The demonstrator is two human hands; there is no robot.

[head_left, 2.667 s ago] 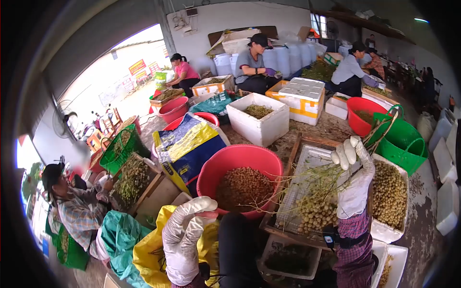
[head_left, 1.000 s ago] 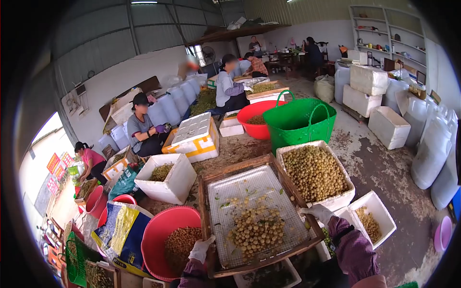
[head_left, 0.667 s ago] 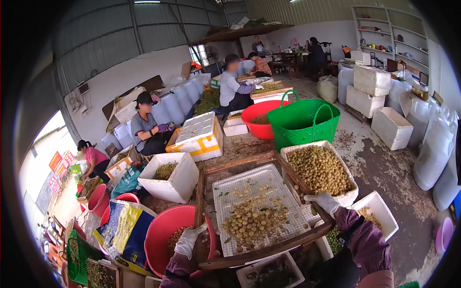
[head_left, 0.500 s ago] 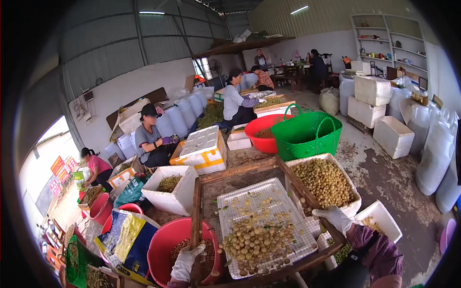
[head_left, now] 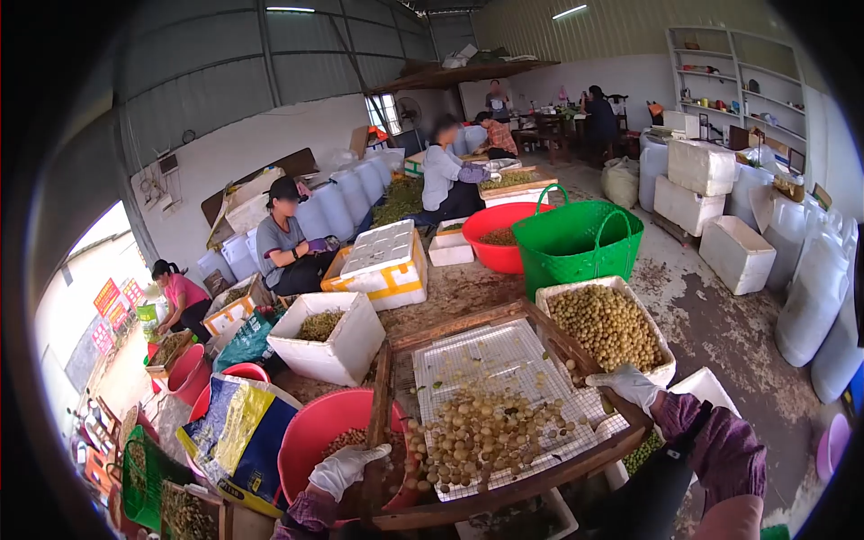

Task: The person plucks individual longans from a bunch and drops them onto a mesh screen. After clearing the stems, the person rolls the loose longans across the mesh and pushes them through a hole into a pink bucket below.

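— What sits on the floor (head_left: 720, 315)?
— I see concrete, littered; a foam box of fruit (head_left: 664, 371) just beyond my right hand (head_left: 630, 385), a green basket (head_left: 576, 247) past it; a red tub (head_left: 301, 445) beside my left hand (head_left: 346, 466).

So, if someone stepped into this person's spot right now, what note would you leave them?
Left hand: gloved, closed on the left rail of the wooden sieve tray.
Right hand: gloved, closed on the right rail.
The tray looks tipped toward its near-left corner, which sits over the red tub. The fruit is heaped on the mesh near the front edge, with leaf bits mixed in.
Done: the tub holds some fruit, and the white foam box to the right is nearly full.
Left: the heap on the mesh, probably still to be cleared.
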